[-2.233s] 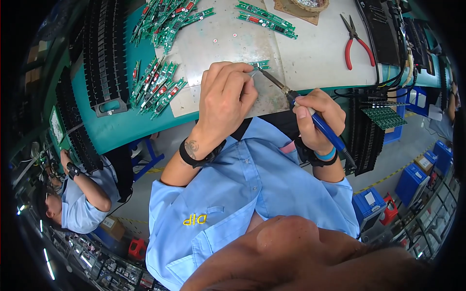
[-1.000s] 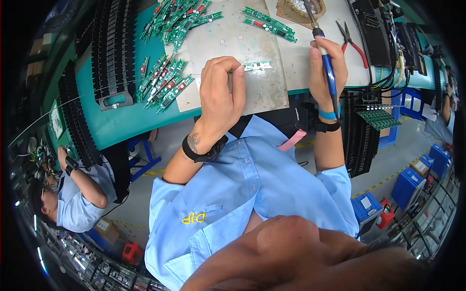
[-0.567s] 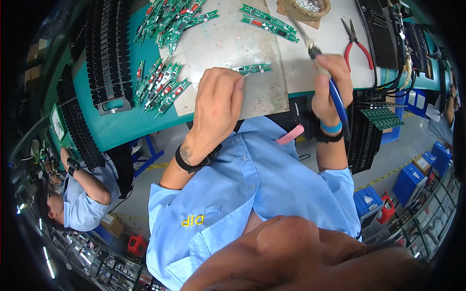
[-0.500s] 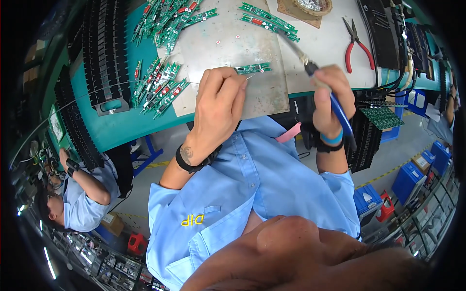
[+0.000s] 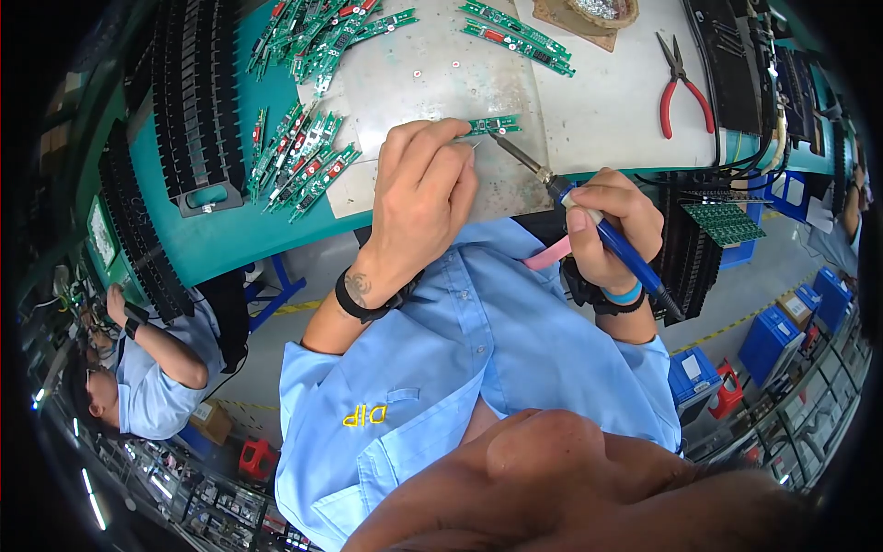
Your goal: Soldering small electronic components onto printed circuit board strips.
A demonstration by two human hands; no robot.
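Observation:
A narrow green circuit board point(image 5: 498, 124) lies on the metal sheet point(image 5: 515, 184), its left end hidden by the fingers of my left hand point(image 5: 421, 179). Those fingers are closed in a pinch on thin solder wire point(image 5: 477, 143), whose short end sticks out just below the board. My right hand point(image 5: 618, 225) is wrapped round a blue-handled soldering iron point(image 5: 637, 262). The iron slants up to the left, and its tip is at the board's lower edge; whether it touches cannot be told.
Several similar boards point(image 5: 313, 166) are piled left of the sheet, more point(image 5: 322, 41) behind, and two point(image 5: 517, 43) at the back right. Red-handled pliers point(image 5: 676, 87) lie right, near a round container point(image 5: 605, 9). Black slotted racks point(image 5: 198, 101) stand left. A co-worker point(image 5: 170, 377) sits at far left.
My right hand has swung the soldering iron down and left, bringing its tip from near the two back boards to the board by my left hand. My left hand stays nearly in place.

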